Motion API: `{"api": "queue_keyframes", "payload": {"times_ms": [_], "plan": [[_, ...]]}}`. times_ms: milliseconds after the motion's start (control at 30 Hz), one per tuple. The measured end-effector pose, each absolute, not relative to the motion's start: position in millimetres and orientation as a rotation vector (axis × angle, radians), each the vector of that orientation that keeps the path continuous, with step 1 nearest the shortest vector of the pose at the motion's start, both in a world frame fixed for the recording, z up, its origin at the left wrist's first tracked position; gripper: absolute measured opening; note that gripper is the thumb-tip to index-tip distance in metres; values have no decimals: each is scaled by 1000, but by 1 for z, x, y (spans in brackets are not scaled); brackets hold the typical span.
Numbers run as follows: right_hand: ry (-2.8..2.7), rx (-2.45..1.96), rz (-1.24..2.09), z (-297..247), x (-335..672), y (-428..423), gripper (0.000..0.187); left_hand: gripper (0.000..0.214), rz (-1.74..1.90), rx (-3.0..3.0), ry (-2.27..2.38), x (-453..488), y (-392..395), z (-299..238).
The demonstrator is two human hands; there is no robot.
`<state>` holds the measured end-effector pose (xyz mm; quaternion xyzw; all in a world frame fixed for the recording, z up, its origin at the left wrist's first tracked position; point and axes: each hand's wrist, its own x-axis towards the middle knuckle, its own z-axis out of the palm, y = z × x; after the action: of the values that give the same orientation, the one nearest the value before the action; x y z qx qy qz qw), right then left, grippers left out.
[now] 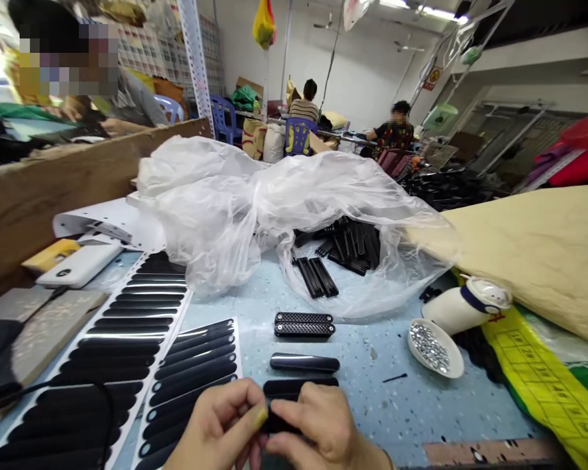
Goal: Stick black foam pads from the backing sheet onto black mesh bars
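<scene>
My left hand (223, 424) and my right hand (318, 427) meet at the bottom edge, fingers pinched together on a small black piece (274, 421) held between them. Just beyond lies a flat black strip (301, 386), then a glossy black oblong piece (304, 362), then two black perforated pieces (304, 324) side by side. To the left lie white sheets of black oblong stickers (127, 346), the nearer sheet (191, 378) beside my left hand.
A clear plastic bag (274, 209) holds a heap of black comb-like parts (353, 245). A white dish of small silver studs (434, 348) and a white bottle (465, 307) sit right. A white phone (78, 264) lies left by a wooden wall. Other people sit farther back.
</scene>
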<state>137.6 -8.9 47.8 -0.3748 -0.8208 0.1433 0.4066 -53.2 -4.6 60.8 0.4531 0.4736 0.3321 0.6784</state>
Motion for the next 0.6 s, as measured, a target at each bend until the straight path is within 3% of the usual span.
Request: {"api": "queue_keyframes", "payload": {"times_ms": [167,400,600], "plan": [[-1963,-1003,260,52,169,6,22,39,754,824,1024,-39,33,65],[-1986,-1082,211,42,191,24,18,36,794,1036,1230,-38,69,52],[-1766,-1223,483,44,222,49,10,21,894,1491,1578,-45,94,36]]}}
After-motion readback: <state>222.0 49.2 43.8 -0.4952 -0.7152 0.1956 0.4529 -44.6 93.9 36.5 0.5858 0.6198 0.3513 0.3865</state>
